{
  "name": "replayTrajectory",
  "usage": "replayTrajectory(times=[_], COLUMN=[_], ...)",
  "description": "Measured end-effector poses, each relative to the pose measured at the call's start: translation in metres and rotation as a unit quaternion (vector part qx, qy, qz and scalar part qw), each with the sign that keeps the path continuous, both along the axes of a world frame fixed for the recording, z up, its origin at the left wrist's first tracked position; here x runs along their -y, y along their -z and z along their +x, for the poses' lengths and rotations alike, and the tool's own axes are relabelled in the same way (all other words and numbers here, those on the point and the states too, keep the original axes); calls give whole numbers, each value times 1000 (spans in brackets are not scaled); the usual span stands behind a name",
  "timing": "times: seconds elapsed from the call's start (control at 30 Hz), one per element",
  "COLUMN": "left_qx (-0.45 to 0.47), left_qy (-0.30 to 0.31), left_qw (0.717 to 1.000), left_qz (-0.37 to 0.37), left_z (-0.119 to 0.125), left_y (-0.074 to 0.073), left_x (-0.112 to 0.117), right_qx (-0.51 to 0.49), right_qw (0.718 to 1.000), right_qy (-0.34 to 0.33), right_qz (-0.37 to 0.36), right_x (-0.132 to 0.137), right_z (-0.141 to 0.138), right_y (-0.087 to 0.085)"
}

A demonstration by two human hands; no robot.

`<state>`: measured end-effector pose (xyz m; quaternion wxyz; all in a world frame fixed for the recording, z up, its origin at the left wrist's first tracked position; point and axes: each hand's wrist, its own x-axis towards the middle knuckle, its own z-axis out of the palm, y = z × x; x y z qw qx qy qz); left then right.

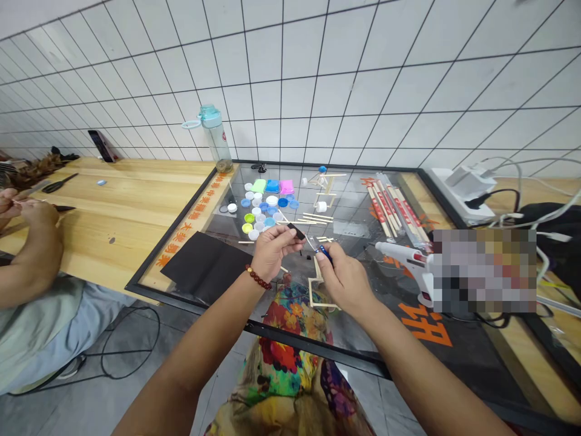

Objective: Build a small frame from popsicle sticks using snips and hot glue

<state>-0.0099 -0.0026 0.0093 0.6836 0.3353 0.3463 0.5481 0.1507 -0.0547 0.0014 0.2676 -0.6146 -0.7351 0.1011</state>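
Observation:
My left hand, with a red bead bracelet on the wrist, pinches a small black strip above the glass table. My right hand is closed round blue-handled scissors whose blades point at the strip. Under my right hand a small frame of wooden sticks lies on the glass. A black sheet lies to the left of my left hand.
Several coloured bottle caps, loose wooden sticks, wrapped chopsticks and a white glue gun lie on the glass. A water bottle stands at the wall. Another person's hands work at the wooden table on the left, near scissors.

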Motion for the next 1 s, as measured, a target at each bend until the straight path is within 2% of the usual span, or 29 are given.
replayTrajectory(times=[0.13, 0.53, 1.0], left_qx=[1, 17, 10], left_qy=[41, 60, 69], left_qw=[999, 998, 998], left_qz=[-2, 13, 8], left_z=[3, 2, 3], left_y=[2, 2, 0], left_x=[3, 3, 5], right_qx=[-20, -118, -120], right_qw=[1000, 991, 990], right_qy=[-12, -66, -77], right_qz=[-15, -17, -19], right_x=[0, 0, 1], right_z=[-1, 0, -1], right_y=[2, 3, 2])
